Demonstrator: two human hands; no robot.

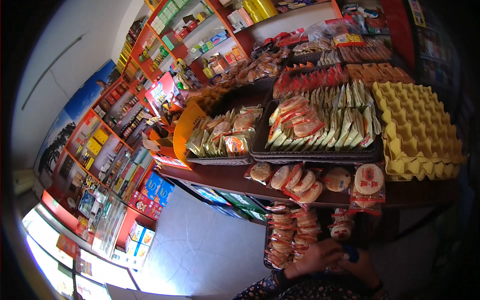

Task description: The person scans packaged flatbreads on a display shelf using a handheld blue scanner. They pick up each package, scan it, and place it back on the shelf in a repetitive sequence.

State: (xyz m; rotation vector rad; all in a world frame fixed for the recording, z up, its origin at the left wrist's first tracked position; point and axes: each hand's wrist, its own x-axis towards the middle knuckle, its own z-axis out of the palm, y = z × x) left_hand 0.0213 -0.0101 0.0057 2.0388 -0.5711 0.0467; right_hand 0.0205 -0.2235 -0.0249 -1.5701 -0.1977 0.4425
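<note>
My left hand (322, 254) and my right hand (360, 267) meet low in front of my body, in shadow. A small dark blue object (351, 254) shows between them; its kind and which hand grips it are unclear. Just left of my hands stands a dark woven basket (266, 245) with stacked round pastries (282, 240) in clear, red-edged wrappers. A few more wrapped pastries (341, 228) sit beyond my fingers. Along the counter's front edge lie several single wrapped pastries (298, 180), and one with a red stamp (368, 180) overhangs it.
The dark wooden counter (225, 175) carries a large woven tray (315, 155) of green-wrapped packets, a smaller tray (221, 160) and stacked yellow egg cartons (420, 131). Orange-framed shelves (187, 52) line the wall. Tiled floor (195, 240) and a glass display case (108, 225) lie left.
</note>
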